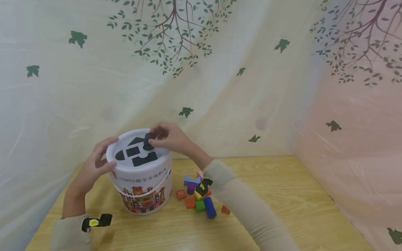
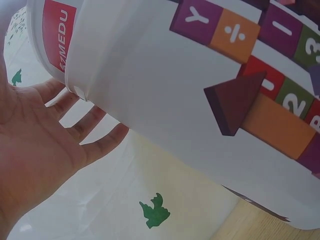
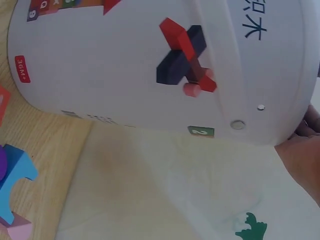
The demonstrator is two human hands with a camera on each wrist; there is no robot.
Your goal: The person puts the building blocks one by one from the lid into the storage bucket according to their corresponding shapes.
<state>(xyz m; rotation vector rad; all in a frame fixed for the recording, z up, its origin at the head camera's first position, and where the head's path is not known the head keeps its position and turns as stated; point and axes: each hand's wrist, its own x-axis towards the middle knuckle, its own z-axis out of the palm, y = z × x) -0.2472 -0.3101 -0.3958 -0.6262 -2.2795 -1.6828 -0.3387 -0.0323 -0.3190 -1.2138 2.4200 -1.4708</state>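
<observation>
A right hand (image 1: 169,137) pinches a dark, rounded block (image 1: 148,141) at the lid (image 1: 125,163) of a white toy-block bucket (image 1: 130,175), upright on a wooden table (image 1: 154,236), as I follow from afar. Thumb and fingertips look clamped on the piece; its exact shape, and whether it has entered the opening beneath, I cannot tell. The left hand (image 1: 91,169) braces the bucket's left side, thumb and fingers spread apart against it near the rim. Just right of the bucket lie loose blocks, among them a blue cylinder (image 1: 210,208), a blue arch block (image 3: 17,175) and a green block (image 1: 200,206), some hidden from me by the right wrist's camera (image 1: 203,187).

The likeliest trouble, in my judgement, is misalignment: a piece turned off its opening's outline would catch on the edge, and harder pressing could tip or slide the bucket should the straight-fingered brace slip. A loosened pinch could send the block rolling off the lid; a dropped right sleeve (image 1: 251,207) could scatter the loose pieces.
</observation>
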